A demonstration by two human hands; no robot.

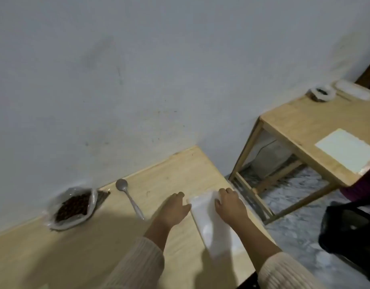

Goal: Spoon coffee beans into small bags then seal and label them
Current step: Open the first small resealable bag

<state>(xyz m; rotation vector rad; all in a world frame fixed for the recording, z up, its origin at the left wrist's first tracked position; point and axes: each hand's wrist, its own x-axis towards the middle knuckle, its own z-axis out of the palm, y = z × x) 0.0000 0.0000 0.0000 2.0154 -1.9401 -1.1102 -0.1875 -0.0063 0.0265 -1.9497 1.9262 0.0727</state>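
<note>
Right hand (pixel 230 205) rests on small bags (pixel 213 230); left hand (pixel 173 209) seemingly touches them.

Pale wooden table (pixel 96 247) nearest me, clear plastic bag of dark coffee beans (pixel 72 206) at its far left, metal spoon (pixel 130 198) right of that, flat white stack of small bags (pixel 213 224) at the right edge, second wooden table (pixel 301 126) far right with a white sheet (pixel 346 150) on it
</note>
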